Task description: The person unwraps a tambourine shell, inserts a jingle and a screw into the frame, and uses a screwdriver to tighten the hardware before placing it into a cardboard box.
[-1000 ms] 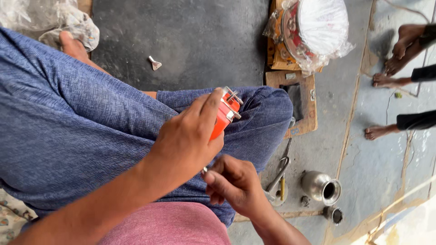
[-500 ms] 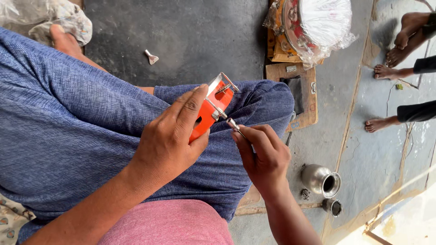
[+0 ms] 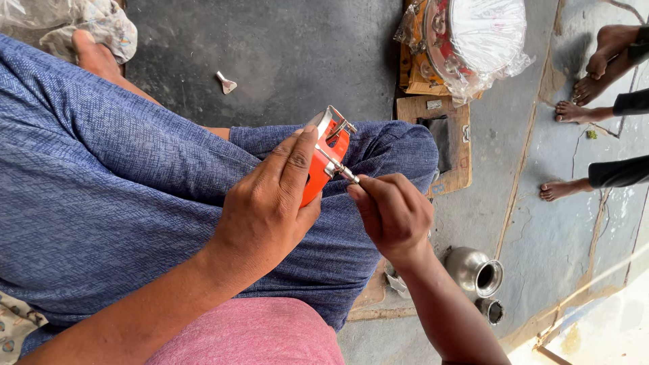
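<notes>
Left hand (image 3: 267, 206) clenched round orange metal-fitted part (image 3: 322, 162); right hand (image 3: 392, 213) pinching thin metal tool (image 3: 336, 167) against it. Likely slip: tip skidding off fitting toward left fingers, knee.

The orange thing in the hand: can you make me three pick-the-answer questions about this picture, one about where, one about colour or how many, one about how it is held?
1. Where does the round steel pot lie?
A. on the grey floor
B. on the lap
C. in a hand

2. What colour is the small plastic block with metal fittings?
A. green
B. orange
C. white

3. What is the right hand doing?
A. lying flat, open
B. pinching a thin metal tool against the block
C. holding the pot

Answers: 1 A, it lies on its side on the floor; 2 B, orange shows beside the left hand; 3 B, fingertips grip the tool.
</notes>
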